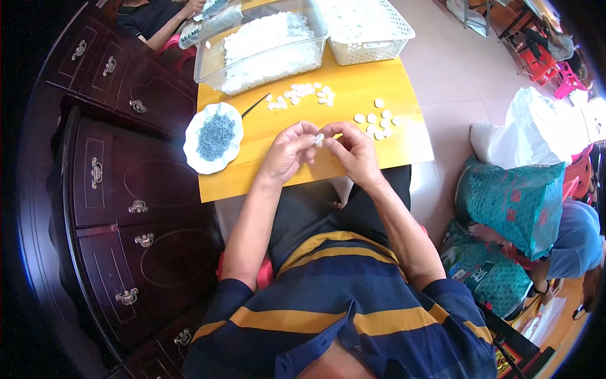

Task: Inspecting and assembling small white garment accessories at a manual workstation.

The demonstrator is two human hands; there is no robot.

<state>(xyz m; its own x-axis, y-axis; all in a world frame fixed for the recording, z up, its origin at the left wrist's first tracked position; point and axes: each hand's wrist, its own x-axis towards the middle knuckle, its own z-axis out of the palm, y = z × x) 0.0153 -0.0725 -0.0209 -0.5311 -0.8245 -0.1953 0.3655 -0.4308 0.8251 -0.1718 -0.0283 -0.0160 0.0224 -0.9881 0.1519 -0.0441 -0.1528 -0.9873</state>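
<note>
Looking down, head view: a seated person in a blue shirt with yellow stripes works at a yellow table (379, 151), forearms coming in from the lower edge.
Left hand (287, 151): fingers curled and pinched together at the tips on a small white piece (320, 139), held over the near half of the table.
Right hand (355, 151): fingers bent, tips closed on the same small white piece from the other side; the two hands meet at it.
Small white piece: tiny, pale, between the fingertips of both hands, above the table near its middle; its exact shape is too small to tell.
Loose white pieces, far group (303, 95): scattered flat on the table beyond the hands, just in front of the clear tub.
Loose white pieces, right group (377, 123): a small cluster of rounder bits on the table, just beyond the right hand.
White scalloped dish (191, 151): at the table's left edge, left of the left hand, holding a heap of small grey-blue parts (214, 137).
Thin dark tool (254, 105): lies on the table between the dish and the far group of pieces.
Clear plastic tub (208, 63): at the far left of the table, filled with white pieces.
White perforated basket (372, 47): beside the tub, at the far right of the table.
Dark wooden cabinet (113, 189): with metal handles, touching the table's left side.
Green bags (511, 202): on the floor to the right, well apart from the table.
</note>
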